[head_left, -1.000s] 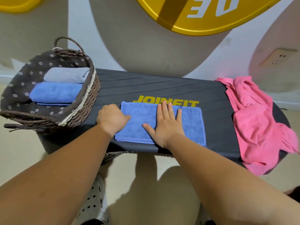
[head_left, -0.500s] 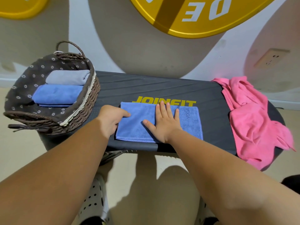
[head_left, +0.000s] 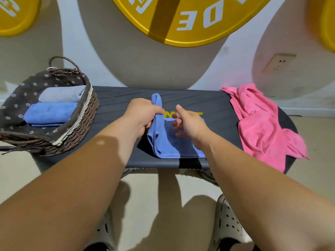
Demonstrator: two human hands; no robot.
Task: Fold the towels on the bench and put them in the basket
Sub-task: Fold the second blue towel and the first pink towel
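between left hand (head_left: 143, 113) and right hand (head_left: 188, 122): blue towel (head_left: 174, 142) on bench (head_left: 116, 102)
left hand: grips towel's left edge, held up
right hand: fingers loose, holding nothing

Yellow bench lettering (head_left: 167, 115) is mostly hidden behind the right hand (head_left: 190, 124) and blue towel (head_left: 172, 145). That hand's fingers (head_left: 176, 122) are blurred. The left edge crops the wicker basket (head_left: 87, 113).

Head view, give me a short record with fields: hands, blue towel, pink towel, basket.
left hand: grips the blue towel by its raised left end
right hand: fingers relaxed, over the towel; contact unclear
blue towel: partly folded, middle of the bench
pink towel: crumpled, unfolded, bench's right end
basket: bench's left end, holds grey towel and stored blue towel
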